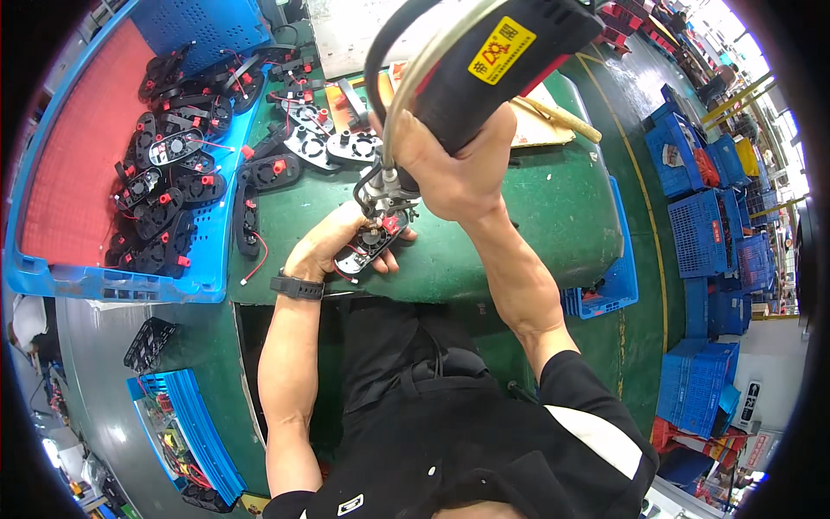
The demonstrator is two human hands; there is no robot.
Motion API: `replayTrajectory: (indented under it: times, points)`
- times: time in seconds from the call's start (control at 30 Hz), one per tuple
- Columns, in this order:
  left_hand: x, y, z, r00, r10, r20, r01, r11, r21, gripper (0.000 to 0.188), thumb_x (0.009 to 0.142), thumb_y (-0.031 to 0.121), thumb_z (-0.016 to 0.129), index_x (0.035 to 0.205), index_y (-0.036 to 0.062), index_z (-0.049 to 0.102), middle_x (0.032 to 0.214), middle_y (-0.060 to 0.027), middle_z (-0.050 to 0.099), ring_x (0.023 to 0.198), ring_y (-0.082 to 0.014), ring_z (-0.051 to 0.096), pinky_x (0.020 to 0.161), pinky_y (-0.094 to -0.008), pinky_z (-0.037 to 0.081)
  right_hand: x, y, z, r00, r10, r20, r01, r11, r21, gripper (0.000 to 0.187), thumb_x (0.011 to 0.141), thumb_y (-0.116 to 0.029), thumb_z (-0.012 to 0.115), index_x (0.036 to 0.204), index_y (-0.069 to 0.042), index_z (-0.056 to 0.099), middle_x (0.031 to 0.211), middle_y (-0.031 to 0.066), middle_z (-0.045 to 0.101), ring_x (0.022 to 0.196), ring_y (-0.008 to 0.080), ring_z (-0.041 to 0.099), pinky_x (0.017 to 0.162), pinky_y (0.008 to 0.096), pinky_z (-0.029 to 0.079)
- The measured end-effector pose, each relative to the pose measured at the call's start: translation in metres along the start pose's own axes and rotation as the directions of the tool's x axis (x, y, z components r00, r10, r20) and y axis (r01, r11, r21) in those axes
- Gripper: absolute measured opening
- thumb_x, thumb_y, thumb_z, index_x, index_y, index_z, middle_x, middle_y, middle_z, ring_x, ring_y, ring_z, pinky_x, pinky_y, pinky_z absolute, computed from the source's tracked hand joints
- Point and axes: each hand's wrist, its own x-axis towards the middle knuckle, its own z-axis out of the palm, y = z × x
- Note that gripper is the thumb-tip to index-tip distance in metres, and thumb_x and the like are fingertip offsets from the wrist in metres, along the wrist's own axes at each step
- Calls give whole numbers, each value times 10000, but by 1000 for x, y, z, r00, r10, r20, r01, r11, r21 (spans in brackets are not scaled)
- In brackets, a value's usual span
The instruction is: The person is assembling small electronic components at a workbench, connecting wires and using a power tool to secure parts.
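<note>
My right hand [458,177] is wrapped round a large black power screwdriver [445,108] with a yellow label and a pale hose along its side. The metal tip of the screwdriver points down onto a small black fan housing [373,240]. My left hand [333,235] holds that housing low over the green bench, its fingers showing beyond the far side. A red connector sits on the housing, and a thin wire hangs from its lower end. The screwdriver's nose hides the exact contact point.
At the left stands a blue crate [121,285] with a red liner and many similar black housings. More housings [307,143] lie on the green bench [536,216] beyond my left hand. A wooden stick [562,119] rests at the back right. Blue crates [699,233] are stacked across the aisle.
</note>
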Motion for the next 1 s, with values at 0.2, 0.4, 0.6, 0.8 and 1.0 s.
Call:
replayTrajectory:
  times: [0.2,0.4,0.6,0.8,1.0]
  points:
    - [3,-2,-5,998,-15,66,19,998,-58,446,1010,256,445,1367,-8,477,1137,-244,697,647,-287,729,545,-326,626,3,-6,0,994,-95,-53,95,995,11,257,868,-122,797,730,-41,595,569,-22,513,523,64,471,474,263,371]
    - [1,-2,-6,998,-48,42,51,996,-78,474,1019,285,434,1384,-16,463,1146,-251,696,645,-292,727,552,-332,627,-3,-1,-8,993,-58,99,62,997,-36,337,857,-4,720,1155,99,602,861,66,680,737,102,631,666,259,529]
    - [2,-3,-8,998,-20,54,24,997,-76,460,969,202,455,1334,-75,502,1143,-257,696,661,-297,730,552,-326,625,0,7,-13,994,-75,82,74,997,5,342,866,-29,728,1156,99,600,858,70,680,754,125,657,698,282,559]
    - [4,-1,-2,1000,-24,3,23,999,31,351,955,162,519,1138,-120,617,1091,-227,712,700,-299,746,594,-329,644,15,-7,-28,986,-65,-150,51,994,-96,183,848,14,759,1004,17,663,794,-18,647,664,43,551,602,207,419]
    - [1,-2,7,995,-36,-95,49,989,141,324,954,142,499,1099,-125,613,1136,-239,706,708,-311,751,593,-333,644,13,-16,-26,989,-22,-145,16,999,-40,208,842,-15,767,1021,32,671,788,-17,642,682,45,551,617,216,418]
